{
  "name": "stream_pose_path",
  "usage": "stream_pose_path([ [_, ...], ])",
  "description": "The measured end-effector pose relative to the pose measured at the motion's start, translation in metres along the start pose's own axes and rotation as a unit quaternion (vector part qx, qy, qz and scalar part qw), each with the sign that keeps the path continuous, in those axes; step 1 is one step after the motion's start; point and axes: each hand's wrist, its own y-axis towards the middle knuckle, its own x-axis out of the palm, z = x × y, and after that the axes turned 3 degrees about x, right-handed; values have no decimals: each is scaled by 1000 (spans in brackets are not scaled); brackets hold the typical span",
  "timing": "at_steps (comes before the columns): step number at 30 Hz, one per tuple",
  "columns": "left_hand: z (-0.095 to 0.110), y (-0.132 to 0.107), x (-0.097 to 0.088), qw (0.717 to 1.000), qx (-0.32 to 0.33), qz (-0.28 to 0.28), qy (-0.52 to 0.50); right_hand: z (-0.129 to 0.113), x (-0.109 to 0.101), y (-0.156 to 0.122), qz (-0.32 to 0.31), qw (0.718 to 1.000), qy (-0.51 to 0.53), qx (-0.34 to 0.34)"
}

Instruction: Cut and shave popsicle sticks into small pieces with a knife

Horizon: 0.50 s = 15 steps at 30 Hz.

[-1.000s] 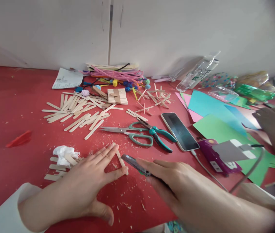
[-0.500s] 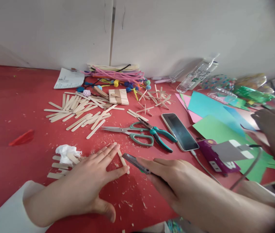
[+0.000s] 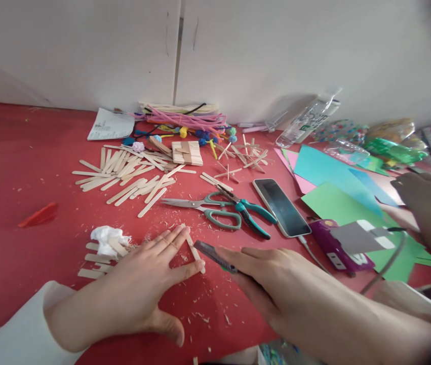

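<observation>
My left hand [image 3: 143, 284] lies with its fingers spread, fingertips pressing both ends of a wooden craft stick [image 3: 194, 253] flat on the red table [image 3: 67, 253]. The thumb points away and touches no stick. In my right hand [image 3: 268, 279] is a utility knife [image 3: 215, 256], its blade tip close to the middle of that stick. Whether blade and wood touch, I cannot tell. Small wood shavings [image 3: 196, 320] are scattered around both hands. Left of my left hand, a crumpled white tissue [image 3: 107, 241] rests over several craft sticks [image 3: 91, 274].
Scissors [image 3: 200, 205] and pliers [image 3: 247, 215] lie ahead of my hands, beside a phone [image 3: 281, 208] on a cable. Loose craft sticks [image 3: 124, 172] spread at the back left. Coloured paper [image 3: 337, 197] and a purple case [image 3: 332, 243] lie right. Another person's hand [image 3: 424, 195] is at far right.
The view has shifted very slightly, so things on the left appear a little further right. Both hands keep nearly the same pose over the stick.
</observation>
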Motion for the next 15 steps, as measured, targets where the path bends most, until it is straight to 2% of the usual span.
stream_pose_path([
  [7,2,1,-2,1000,-5,-3,6,-1,-1,-1,-5,999,7,35],
  [15,1,-1,-1,1000,-6,-3,17,1,0,0,3,999,20,25],
])
